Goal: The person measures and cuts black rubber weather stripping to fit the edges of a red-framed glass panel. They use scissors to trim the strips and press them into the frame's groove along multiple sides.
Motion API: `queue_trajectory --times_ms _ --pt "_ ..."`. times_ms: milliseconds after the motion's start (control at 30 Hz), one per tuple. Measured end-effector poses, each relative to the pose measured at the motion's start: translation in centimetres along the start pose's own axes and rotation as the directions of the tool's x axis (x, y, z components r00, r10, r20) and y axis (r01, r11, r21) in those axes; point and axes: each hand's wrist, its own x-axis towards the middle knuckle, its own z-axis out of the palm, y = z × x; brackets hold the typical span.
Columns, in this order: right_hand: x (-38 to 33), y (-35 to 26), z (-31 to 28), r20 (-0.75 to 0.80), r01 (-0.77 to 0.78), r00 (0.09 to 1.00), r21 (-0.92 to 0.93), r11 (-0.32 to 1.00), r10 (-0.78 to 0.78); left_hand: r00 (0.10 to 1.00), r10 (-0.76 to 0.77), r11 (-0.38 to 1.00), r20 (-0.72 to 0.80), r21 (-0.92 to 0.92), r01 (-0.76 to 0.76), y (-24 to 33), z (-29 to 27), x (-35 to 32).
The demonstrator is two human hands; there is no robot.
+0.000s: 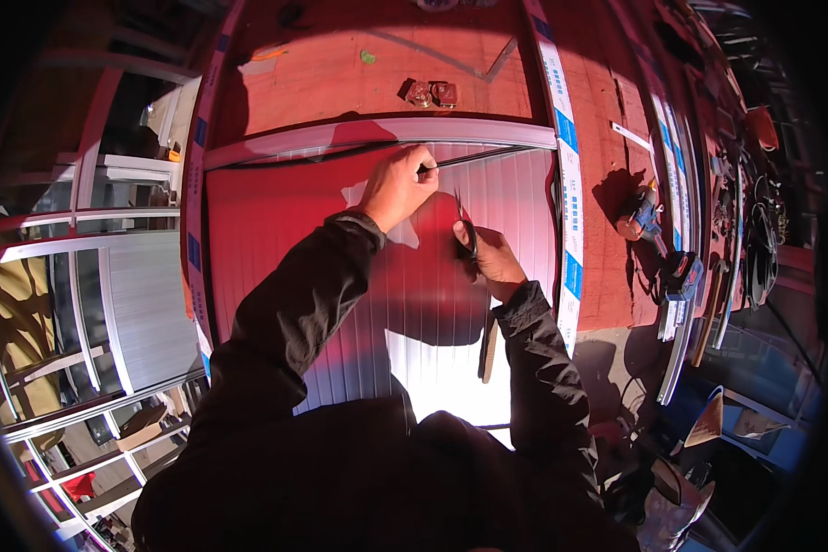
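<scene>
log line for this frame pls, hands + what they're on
left hand: pinching black strip at frame rail | right hand: holding scissors, apart from strip | under: ribbed white panel

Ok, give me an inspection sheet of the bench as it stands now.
Surface: red workbench, sunlit, partly shadowed.
Job's things: ribbed white panel in a white frame; black sealing strip along its top edge.
Clutter: metal hardware, power drill, tools at right.
Grippers: left hand pinches the strip; right hand holds scissors.
Cables: black coils, far right.
Surroundings: stacked window frames at left.
</scene>
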Motion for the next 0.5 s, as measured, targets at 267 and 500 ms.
queue_trajectory --times_ms 267,500 --pt "1.8 -2.7 0.8 0.103 0.093 0.991 -0.042 0.995 -0.088 0.995 -0.101 0.958 -0.019 -0.271 0.092 -0.9 0.4 -1.1" --pt "2.5 -2.8 0.7 0.102 0.106 0.99 -0.112 0.988 -0.095 0.995 -0.102 0.95 -0.007 -0.298 0.095 -1.7 0.3 -1.3"
